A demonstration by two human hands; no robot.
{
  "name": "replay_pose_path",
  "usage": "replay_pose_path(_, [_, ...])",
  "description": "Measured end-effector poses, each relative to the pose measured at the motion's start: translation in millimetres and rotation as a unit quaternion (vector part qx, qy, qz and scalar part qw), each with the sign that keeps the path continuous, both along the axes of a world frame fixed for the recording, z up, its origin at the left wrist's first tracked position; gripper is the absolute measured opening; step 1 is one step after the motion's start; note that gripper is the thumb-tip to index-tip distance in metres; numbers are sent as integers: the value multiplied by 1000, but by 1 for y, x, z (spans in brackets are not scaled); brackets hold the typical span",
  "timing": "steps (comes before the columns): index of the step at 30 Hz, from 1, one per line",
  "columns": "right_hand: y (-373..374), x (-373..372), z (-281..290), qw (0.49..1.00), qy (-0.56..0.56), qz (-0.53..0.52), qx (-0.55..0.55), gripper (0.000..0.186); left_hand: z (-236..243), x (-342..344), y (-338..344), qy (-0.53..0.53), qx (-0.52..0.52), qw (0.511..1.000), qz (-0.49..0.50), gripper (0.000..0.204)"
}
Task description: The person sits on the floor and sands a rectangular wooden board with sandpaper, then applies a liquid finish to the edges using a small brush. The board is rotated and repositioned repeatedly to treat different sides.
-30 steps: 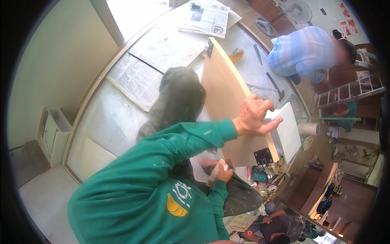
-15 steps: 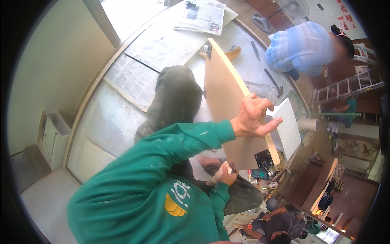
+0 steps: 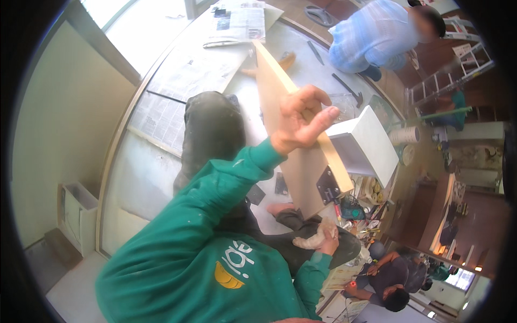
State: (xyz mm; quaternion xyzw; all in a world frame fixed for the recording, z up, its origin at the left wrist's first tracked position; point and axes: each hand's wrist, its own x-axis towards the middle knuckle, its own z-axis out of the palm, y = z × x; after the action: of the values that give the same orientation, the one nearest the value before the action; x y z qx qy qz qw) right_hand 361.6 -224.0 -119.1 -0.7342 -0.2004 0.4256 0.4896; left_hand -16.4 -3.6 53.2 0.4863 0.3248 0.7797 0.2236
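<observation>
The left hand (image 3: 306, 118) is at the upper edge of a light wooden board (image 3: 296, 172), its thumb and forefinger apart; whether it grips is unclear. The right hand (image 3: 328, 239) clutches a pale, crumpled cloth (image 3: 311, 240) near the knee. The board stands tilted on edge, a black metal plate (image 3: 327, 185) at its near end and a white box (image 3: 374, 142) just beside. Newspapers (image 3: 237, 27) and a hammer (image 3: 349, 89) lie on the surface (image 3: 293, 40). A person (image 3: 366, 40) in striped blue bends beyond, near a ladder (image 3: 451, 84).

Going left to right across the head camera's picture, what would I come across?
Small white cabinet, black rod, knee in dark trousers, left hand, open white box, ladder.
</observation>
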Motion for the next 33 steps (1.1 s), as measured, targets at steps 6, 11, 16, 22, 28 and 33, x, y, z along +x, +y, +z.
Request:
replay_pose_path(6, [35, -16, 18, 999, 21, -36, -24, 69, 18, -21, -21, -118, -36, 971, -204, 19])
replay_pose_path(11, [60, -49, -5, 994, -38, 106, -11, 55, 45, -43, -36, -59, 38, 979, -194, 52])
replay_pose_path(16, [93, -90, -43, 957, -146, 246, -50, 35, 82, -42, -36, -72, 158, 947, -270, 62])
replay_pose_path(22, [120, -112, -116, 871, -274, 408, -13, 53, 136, -28, -37, -27, 245, 889, -386, 69])
replay_pose_path(28, [124, -185, -36, 935, 324, 143, -30, 53, 169, -27, -38, 27, 277, 819, -501, 64])
replay_pose_path(33, [130, -198, -34, 827, 544, 98, 103, 41, 189, -3, -59, 52, 225, 820, -524, 67])
